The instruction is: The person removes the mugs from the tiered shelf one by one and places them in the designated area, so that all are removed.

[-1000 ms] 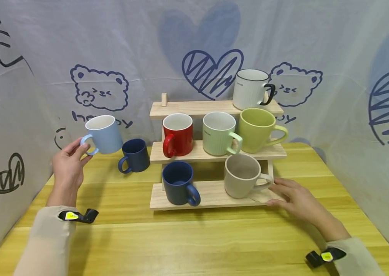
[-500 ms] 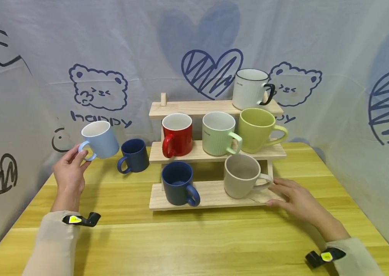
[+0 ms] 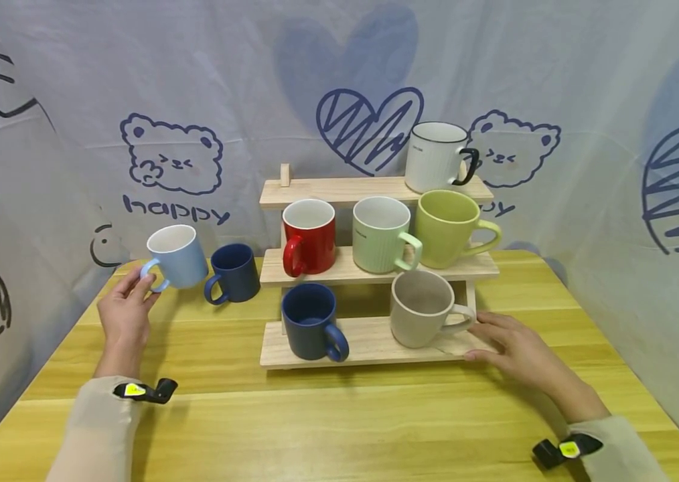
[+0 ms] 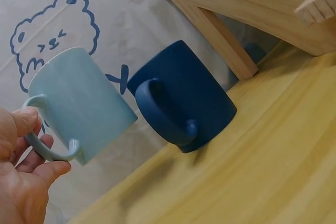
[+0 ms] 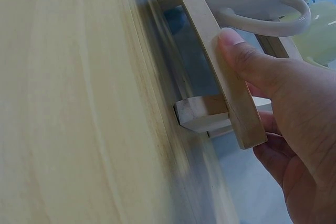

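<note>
A: Where did we have the light blue mug (image 3: pixel 183 260)?

B: Left of the wooden rack (image 3: pixel 339 192), just beside the navy mug (image 3: pixel 240 274), tilted a little and, we judged, slightly above the worktop (image 3: pixel 315 415).

A: And our hold on things?

B: Our left grip (image 3: pixel 125 311) pinched the mug's handle (image 4: pixel 52 154) between thumb and fingers. Our right grip (image 3: pixel 514 348) held the end of the lowest shelf (image 3: pixel 366 340), thumb on the near side, fingers round beyond it.

A: How did we reckon the mug would handle?

B: As glazed ceramic: stiff, fairly light, slick on its smooth wall, and likely to chip if it knocked its neighbour.

A: So the handle suited us?

B: We thought so, though the body hung off to one side and could have twisted. Fingers deeper through the loop would have steadied it.
</note>
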Action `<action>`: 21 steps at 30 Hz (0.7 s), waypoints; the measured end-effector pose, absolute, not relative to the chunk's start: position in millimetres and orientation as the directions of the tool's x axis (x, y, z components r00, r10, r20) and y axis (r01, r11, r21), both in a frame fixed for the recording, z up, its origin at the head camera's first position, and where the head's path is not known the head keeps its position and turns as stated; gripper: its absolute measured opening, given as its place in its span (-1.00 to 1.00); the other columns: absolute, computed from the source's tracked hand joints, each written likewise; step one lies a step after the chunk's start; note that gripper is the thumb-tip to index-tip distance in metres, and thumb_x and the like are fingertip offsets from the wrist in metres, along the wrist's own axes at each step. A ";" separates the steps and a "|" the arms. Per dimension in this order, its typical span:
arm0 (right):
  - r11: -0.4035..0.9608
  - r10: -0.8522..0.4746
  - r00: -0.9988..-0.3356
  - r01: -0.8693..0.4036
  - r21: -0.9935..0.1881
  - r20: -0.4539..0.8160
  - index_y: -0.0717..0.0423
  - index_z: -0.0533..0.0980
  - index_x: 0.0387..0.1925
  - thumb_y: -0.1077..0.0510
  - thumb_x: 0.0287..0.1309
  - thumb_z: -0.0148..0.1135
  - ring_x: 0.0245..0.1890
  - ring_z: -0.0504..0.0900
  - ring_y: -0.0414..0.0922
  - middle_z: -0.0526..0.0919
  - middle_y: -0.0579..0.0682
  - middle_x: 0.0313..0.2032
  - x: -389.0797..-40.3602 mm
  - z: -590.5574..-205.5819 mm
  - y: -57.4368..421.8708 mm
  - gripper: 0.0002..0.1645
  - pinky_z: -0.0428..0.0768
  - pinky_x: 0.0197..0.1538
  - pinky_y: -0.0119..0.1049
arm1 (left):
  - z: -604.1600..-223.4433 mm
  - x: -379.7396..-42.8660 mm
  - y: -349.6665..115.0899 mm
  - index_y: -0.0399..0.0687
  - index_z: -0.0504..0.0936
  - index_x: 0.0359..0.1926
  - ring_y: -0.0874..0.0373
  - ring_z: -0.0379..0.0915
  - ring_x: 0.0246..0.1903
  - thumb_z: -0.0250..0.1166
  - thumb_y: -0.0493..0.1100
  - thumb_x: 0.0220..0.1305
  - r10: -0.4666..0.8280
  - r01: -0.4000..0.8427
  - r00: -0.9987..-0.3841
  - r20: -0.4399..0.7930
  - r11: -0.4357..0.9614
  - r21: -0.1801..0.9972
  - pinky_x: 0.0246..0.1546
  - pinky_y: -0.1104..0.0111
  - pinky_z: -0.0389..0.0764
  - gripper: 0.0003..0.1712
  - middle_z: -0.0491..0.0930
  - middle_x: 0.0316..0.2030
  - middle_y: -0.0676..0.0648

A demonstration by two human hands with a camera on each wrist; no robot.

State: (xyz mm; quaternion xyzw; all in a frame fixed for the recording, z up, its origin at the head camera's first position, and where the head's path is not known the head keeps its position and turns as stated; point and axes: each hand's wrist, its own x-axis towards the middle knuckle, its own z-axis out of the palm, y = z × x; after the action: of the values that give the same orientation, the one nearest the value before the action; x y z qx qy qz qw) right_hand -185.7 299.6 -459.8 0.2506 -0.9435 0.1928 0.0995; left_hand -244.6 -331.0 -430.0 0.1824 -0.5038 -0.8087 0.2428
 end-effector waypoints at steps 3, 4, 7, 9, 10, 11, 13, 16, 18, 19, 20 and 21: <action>0.801 -0.430 -0.859 -0.505 -0.322 0.278 0.16 0.62 0.06 -0.17 0.05 0.43 0.16 0.45 0.29 0.50 0.28 0.18 -185.2 -460.2 299.4 -0.36 0.40 0.16 0.25 | -434.4 -245.7 -332.2 -0.16 0.70 0.02 0.24 0.58 -0.20 0.34 -0.39 0.20 -0.576 0.190 -0.815 -0.061 -0.365 0.911 -0.28 0.50 0.65 -0.66 0.58 -0.17 -0.01; 0.802 -0.428 -0.861 -0.502 -0.324 0.275 0.15 0.62 0.06 -0.18 0.05 0.43 0.16 0.44 0.29 0.49 0.28 0.19 -185.1 -460.2 299.4 -0.36 0.39 0.16 0.25 | -435.7 -245.9 -332.7 -0.16 0.69 0.04 0.24 0.57 -0.19 0.34 -0.38 0.20 -0.574 0.183 -0.816 -0.063 -0.361 0.915 -0.28 0.50 0.65 -0.64 0.58 -0.16 -0.01; 0.803 -0.425 -0.864 -0.498 -0.328 0.270 0.15 0.62 0.06 -0.18 0.06 0.42 0.17 0.44 0.29 0.49 0.28 0.20 -184.7 -459.6 298.8 -0.36 0.39 0.17 0.26 | -440.0 -246.6 -333.6 -0.17 0.67 0.07 0.24 0.56 -0.18 0.34 -0.37 0.20 -0.571 0.169 -0.818 -0.069 -0.353 0.920 -0.27 0.50 0.64 -0.62 0.57 -0.11 -0.03; 0.803 -0.426 -0.863 -0.498 -0.326 0.269 0.15 0.61 0.07 -0.18 0.06 0.42 0.17 0.43 0.30 0.48 0.29 0.20 -184.7 -459.1 298.5 -0.36 0.38 0.17 0.26 | -442.3 -247.1 -333.7 -0.17 0.67 0.08 0.24 0.55 -0.16 0.34 -0.37 0.21 -0.570 0.159 -0.818 -0.074 -0.348 0.924 -0.25 0.50 0.64 -0.62 0.56 -0.09 -0.05; 0.803 -0.428 -0.863 -0.499 -0.325 0.270 0.16 0.61 0.07 -0.17 0.06 0.42 0.17 0.43 0.30 0.48 0.29 0.20 -184.7 -458.9 298.4 -0.36 0.38 0.17 0.26 | -443.5 -247.2 -333.5 -0.17 0.66 0.09 0.24 0.54 -0.16 0.33 -0.37 0.22 -0.570 0.158 -0.819 -0.070 -0.341 0.927 -0.25 0.50 0.64 -0.61 0.56 -0.08 -0.05; 0.803 -0.428 -0.863 -0.500 -0.324 0.270 0.16 0.61 0.07 -0.17 0.06 0.42 0.17 0.43 0.30 0.48 0.29 0.20 -184.6 -458.7 298.4 -0.35 0.39 0.17 0.26 | -444.5 -247.5 -333.2 -0.17 0.66 0.09 0.24 0.54 -0.16 0.32 -0.37 0.22 -0.570 0.156 -0.818 -0.069 -0.336 0.929 -0.24 0.50 0.64 -0.62 0.56 -0.08 -0.05; 0.805 -0.427 -0.864 -0.498 -0.322 0.267 0.16 0.61 0.07 -0.17 0.06 0.42 0.17 0.43 0.31 0.48 0.30 0.20 -184.7 -458.7 298.4 -0.35 0.39 0.17 0.26 | -446.4 -247.9 -332.4 -0.17 0.65 0.10 0.24 0.53 -0.16 0.31 -0.37 0.24 -0.571 0.147 -0.818 -0.065 -0.317 0.937 -0.23 0.51 0.64 -0.62 0.57 -0.10 -0.03; 0.807 -0.424 -0.867 -0.493 -0.324 0.263 0.16 0.61 0.07 -0.18 0.06 0.42 0.18 0.43 0.30 0.48 0.30 0.21 -184.7 -459.1 298.7 -0.35 0.39 0.17 0.26 | -449.4 -248.1 -330.7 -0.18 0.64 0.11 0.25 0.53 -0.15 0.31 -0.36 0.25 -0.565 0.138 -0.823 -0.060 -0.302 0.943 -0.21 0.50 0.63 -0.61 0.57 -0.14 0.00; 0.808 -0.423 -0.867 -0.492 -0.325 0.263 0.16 0.61 0.07 -0.18 0.06 0.42 0.18 0.42 0.30 0.47 0.30 0.21 -184.7 -459.3 298.7 -0.35 0.38 0.17 0.26 | -451.6 -248.3 -329.9 -0.19 0.65 0.10 0.24 0.53 -0.15 0.31 -0.37 0.24 -0.560 0.139 -0.826 -0.062 -0.310 0.941 -0.20 0.49 0.64 -0.62 0.57 -0.16 0.00; 0.807 -0.422 -0.867 -0.492 -0.326 0.263 0.16 0.61 0.07 -0.18 0.07 0.42 0.18 0.42 0.30 0.47 0.30 0.21 -184.6 -459.3 298.6 -0.35 0.38 0.17 0.26 | -452.6 -248.3 -329.7 -0.19 0.65 0.10 0.23 0.53 -0.14 0.31 -0.37 0.24 -0.558 0.138 -0.827 -0.068 -0.320 0.937 -0.20 0.48 0.63 -0.62 0.56 -0.15 0.00; 0.807 -0.422 -0.867 -0.492 -0.327 0.263 0.16 0.61 0.07 -0.18 0.06 0.42 0.18 0.42 0.30 0.47 0.30 0.21 -184.5 -459.3 298.5 -0.35 0.38 0.17 0.26 | -453.6 -248.3 -329.9 -0.18 0.65 0.10 0.23 0.53 -0.13 0.32 -0.36 0.24 -0.554 0.134 -0.829 -0.073 -0.324 0.937 -0.19 0.48 0.63 -0.62 0.57 -0.15 0.00; 0.806 -0.422 -0.867 -0.492 -0.328 0.264 0.15 0.61 0.07 -0.18 0.06 0.42 0.18 0.42 0.31 0.48 0.30 0.21 -184.4 -459.3 298.5 -0.35 0.38 0.17 0.26 | -454.5 -248.2 -329.9 -0.18 0.65 0.10 0.22 0.53 -0.13 0.32 -0.36 0.24 -0.551 0.132 -0.830 -0.080 -0.334 0.933 -0.19 0.48 0.63 -0.62 0.57 -0.15 0.00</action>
State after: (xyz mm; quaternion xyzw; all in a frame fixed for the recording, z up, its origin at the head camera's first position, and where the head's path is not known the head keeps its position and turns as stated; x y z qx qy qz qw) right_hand -184.4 298.5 -459.3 0.2415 -0.9462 0.1961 0.0895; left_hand -248.2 -329.9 -454.5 0.1960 -0.5355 -0.7927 0.2155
